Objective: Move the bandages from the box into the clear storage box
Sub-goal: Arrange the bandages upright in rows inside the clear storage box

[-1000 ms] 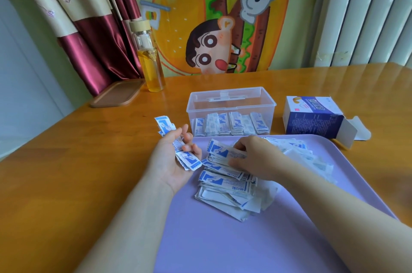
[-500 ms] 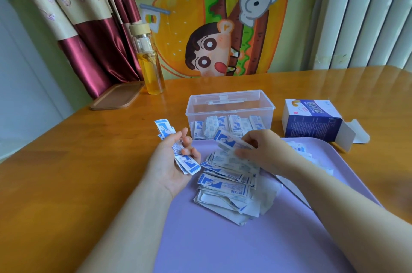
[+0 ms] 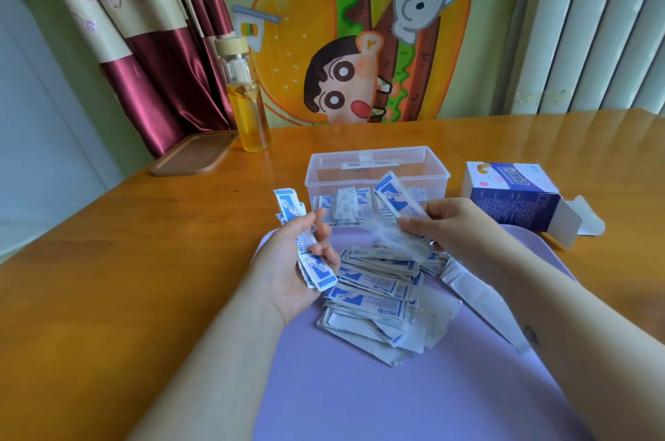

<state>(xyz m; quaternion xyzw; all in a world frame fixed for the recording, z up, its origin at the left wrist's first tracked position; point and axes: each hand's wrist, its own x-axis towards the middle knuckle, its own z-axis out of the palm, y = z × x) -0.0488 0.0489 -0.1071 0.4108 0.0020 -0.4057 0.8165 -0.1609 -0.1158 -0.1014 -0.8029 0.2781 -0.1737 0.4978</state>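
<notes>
Centre frame, right hand [image 3: 464,228] pinches a bandage [image 3: 396,199] above the pile [image 3: 374,289]; left hand [image 3: 288,268], fingers [image 3: 321,226] curled, holds a loose stack [image 3: 321,275] that could slip onto the tray [image 3: 360,386].

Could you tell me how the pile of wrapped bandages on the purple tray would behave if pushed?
The pile of wrapped bandages would probably slide and scatter, since it lies loose and overlapping on the purple tray. Each looks thin and flat, so likely light and bendy.
</notes>
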